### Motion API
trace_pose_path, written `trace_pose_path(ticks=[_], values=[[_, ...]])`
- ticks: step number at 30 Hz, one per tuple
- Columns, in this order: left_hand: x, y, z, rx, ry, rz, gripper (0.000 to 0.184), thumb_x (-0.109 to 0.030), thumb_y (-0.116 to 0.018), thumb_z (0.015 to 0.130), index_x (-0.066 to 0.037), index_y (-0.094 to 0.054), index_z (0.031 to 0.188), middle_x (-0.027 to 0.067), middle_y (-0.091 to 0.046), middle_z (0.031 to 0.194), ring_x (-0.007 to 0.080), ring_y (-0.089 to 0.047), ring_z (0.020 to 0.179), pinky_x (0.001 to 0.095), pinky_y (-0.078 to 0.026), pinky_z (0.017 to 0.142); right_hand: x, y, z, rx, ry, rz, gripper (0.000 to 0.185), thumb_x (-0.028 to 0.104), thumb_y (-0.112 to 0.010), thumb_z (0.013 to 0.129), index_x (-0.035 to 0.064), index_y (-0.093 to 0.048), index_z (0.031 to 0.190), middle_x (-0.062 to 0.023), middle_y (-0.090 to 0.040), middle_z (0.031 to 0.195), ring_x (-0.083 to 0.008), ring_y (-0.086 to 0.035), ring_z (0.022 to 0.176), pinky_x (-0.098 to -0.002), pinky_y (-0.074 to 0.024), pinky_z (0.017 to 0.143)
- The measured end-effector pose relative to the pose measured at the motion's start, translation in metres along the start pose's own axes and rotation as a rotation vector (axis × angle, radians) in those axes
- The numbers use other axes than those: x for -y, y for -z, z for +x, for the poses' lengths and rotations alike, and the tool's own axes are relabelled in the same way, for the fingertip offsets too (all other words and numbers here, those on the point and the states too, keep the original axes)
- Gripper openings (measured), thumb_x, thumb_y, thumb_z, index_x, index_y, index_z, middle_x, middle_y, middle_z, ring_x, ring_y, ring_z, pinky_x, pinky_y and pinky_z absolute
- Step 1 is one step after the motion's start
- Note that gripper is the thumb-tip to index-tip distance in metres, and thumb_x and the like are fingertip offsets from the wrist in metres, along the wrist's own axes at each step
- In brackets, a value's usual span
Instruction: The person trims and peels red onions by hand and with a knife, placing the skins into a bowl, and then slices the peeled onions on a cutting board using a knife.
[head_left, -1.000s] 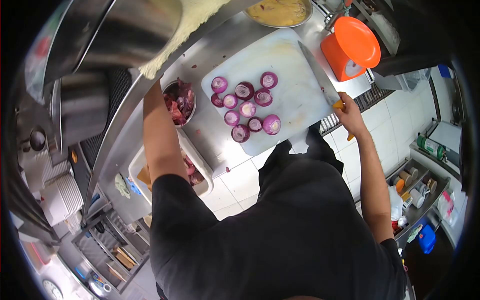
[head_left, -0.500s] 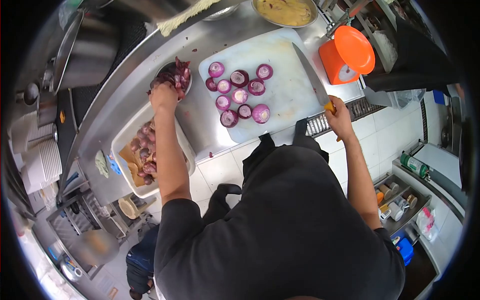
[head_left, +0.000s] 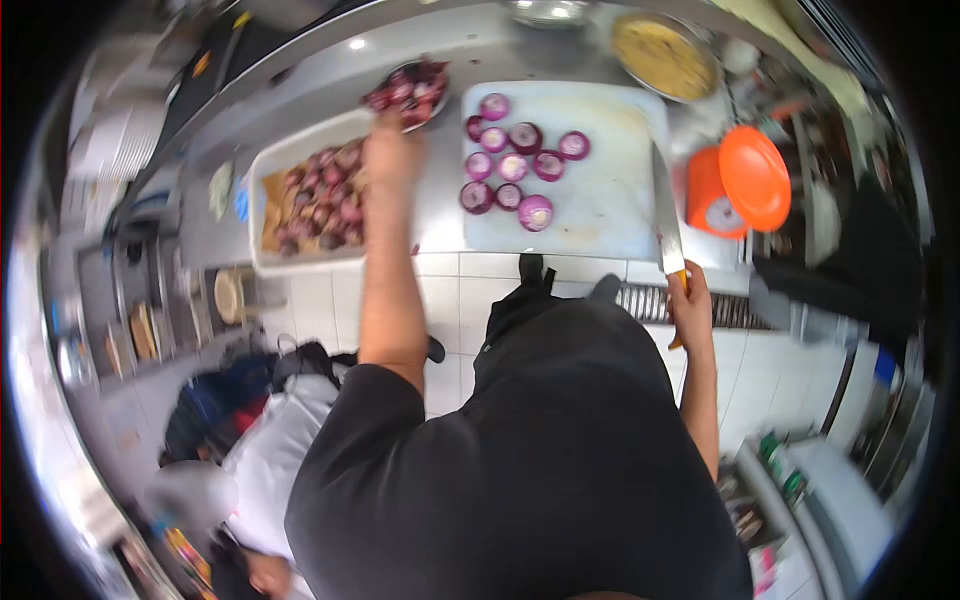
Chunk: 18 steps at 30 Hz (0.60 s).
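The left hand (head_left: 394, 155) has drawn back from over the skins (head_left: 412, 92) to the near rim of the bowl (head_left: 438, 112), by the far right corner of the tub (head_left: 310, 264), so the knife work seems paused. Blur hides whether its fingers are open or hold anything; the trimmed onions (head_left: 512, 167) lie apart from them, on the cutting board's (head_left: 605, 205) left half. The right hand (head_left: 692, 305) curls closed around the knife (head_left: 668, 222), just off the board's near right corner.
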<state>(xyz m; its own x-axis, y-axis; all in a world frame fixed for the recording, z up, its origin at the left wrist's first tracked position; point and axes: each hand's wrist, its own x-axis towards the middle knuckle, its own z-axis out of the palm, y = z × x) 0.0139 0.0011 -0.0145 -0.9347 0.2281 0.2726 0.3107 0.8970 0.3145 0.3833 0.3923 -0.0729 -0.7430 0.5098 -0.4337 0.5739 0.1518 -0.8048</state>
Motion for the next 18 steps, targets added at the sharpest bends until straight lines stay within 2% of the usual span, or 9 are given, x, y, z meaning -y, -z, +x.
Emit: trace_pose_path(ticks=[2,3,4,5,7,8,11,14,18], values=[[-0.031,-0.022,-0.043,-0.193,-0.088,-0.009,0.055,-0.015,-0.076,0.084,0.002,-0.060,0.134,0.0286,-0.065,0.126,0.0451,-0.065,0.116,0.0503,-0.054,0.100,0.002,0.003,0.006,0.047,0.045,-0.024,0.042,0.022,-0.064,0.107,0.0043,-0.054,0.143,-0.0003,-0.058,0.077,-0.0074,-0.052,0.058,-0.0271,-0.0421,0.050],[-0.067,-0.014,-0.068,-0.077,0.015,-0.020,0.066,-0.025,-0.079,0.084,0.000,-0.056,0.141,0.0282,-0.063,0.131,0.0446,-0.061,0.123,0.0499,-0.051,0.106,0.008,0.005,0.006,0.074,0.032,0.008,0.043,0.023,-0.063,0.107,0.0046,-0.053,0.144,-0.0010,-0.058,0.077,-0.0078,-0.053,0.058,-0.0276,-0.0428,0.050],[-0.086,-0.040,-0.091,-0.146,-0.018,-0.011,0.077,-0.037,-0.079,0.085,-0.005,-0.052,0.149,0.0276,-0.060,0.139,0.0447,-0.056,0.131,0.0558,-0.044,0.112,0.004,0.004,0.013,0.090,0.049,0.001,0.043,0.022,-0.062,0.107,0.0052,-0.051,0.145,-0.0023,-0.058,0.077,-0.0085,-0.053,0.057,-0.0284,-0.0437,0.051],[-0.122,-0.043,-0.112,-0.063,0.065,-0.135,0.080,-0.043,-0.083,0.082,-0.005,-0.054,0.147,0.0263,-0.051,0.152,0.0477,-0.052,0.136,0.0614,-0.037,0.118,0.012,0.007,0.016,0.128,0.060,-0.104,0.041,0.018,-0.060,0.108,0.0052,-0.051,0.146,-0.0073,-0.061,0.082,-0.0139,-0.058,0.063,-0.0328,-0.0503,0.058],[-0.171,-0.042,-0.147,0.083,-0.112,-0.035,0.088,-0.048,-0.081,0.084,-0.008,-0.047,0.156,0.0237,-0.040,0.162,0.0463,-0.038,0.150,0.0644,-0.025,0.124,0.006,0.002,0.033,0.160,0.210,-0.227,0.042,0.014,-0.058,0.107,0.0033,-0.049,0.147,-0.0176,-0.069,0.094,-0.0282,-0.069,0.077,-0.0408,-0.0557,0.074],[-0.181,-0.047,-0.153,0.099,-0.130,-0.035,0.086,-0.048,-0.078,0.087,-0.009,-0.046,0.157,0.0216,-0.038,0.165,0.0441,-0.034,0.153,0.0652,-0.022,0.125,0.001,-0.005,0.043,0.098,0.455,-0.354,0.045,0.011,-0.058,0.106,0.0001,-0.048,0.148,-0.0279,-0.069,0.115,-0.0416,-0.069,0.102,-0.0484,-0.0542,0.091],[-0.185,-0.073,-0.178,0.159,-0.169,0.025,0.079,-0.045,-0.072,0.094,-0.011,-0.045,0.160,0.0155,-0.033,0.170,0.0389,-0.026,0.159,0.0664,-0.016,0.127,0.017,-0.026,0.059,0.119,0.803,-0.503,0.049,0.010,-0.058,0.105,-0.0020,-0.045,0.150,-0.0323,-0.063,0.129,-0.0482,-0.065,0.113,-0.0521,-0.0529,0.095],[-0.166,-0.089,-0.179,0.165,-0.194,0.147,0.065,-0.032,-0.064,0.100,-0.013,-0.047,0.159,0.0101,-0.036,0.170,0.0343,-0.029,0.159,0.0654,-0.014,0.128,0.053,-0.058,0.050,0.207,0.613,-0.530,0.052,0.008,-0.057,0.105,-0.0017,-0.041,0.154,-0.0332,-0.059,0.129,-0.0496,-0.063,0.115,-0.0534,-0.0532,0.095],[-0.136,-0.101,-0.177,0.148,-0.332,0.139,0.064,-0.020,-0.061,0.095,-0.013,-0.049,0.158,0.0097,-0.039,0.169,0.0316,-0.035,0.157,0.0630,-0.017,0.129,0.079,-0.093,0.051,0.218,0.550,-0.633,0.056,0.010,-0.056,0.106,0.0007,-0.036,0.158,-0.0333,-0.059,0.122,-0.0509,-0.065,0.109,-0.0531,-0.0546,0.092]])
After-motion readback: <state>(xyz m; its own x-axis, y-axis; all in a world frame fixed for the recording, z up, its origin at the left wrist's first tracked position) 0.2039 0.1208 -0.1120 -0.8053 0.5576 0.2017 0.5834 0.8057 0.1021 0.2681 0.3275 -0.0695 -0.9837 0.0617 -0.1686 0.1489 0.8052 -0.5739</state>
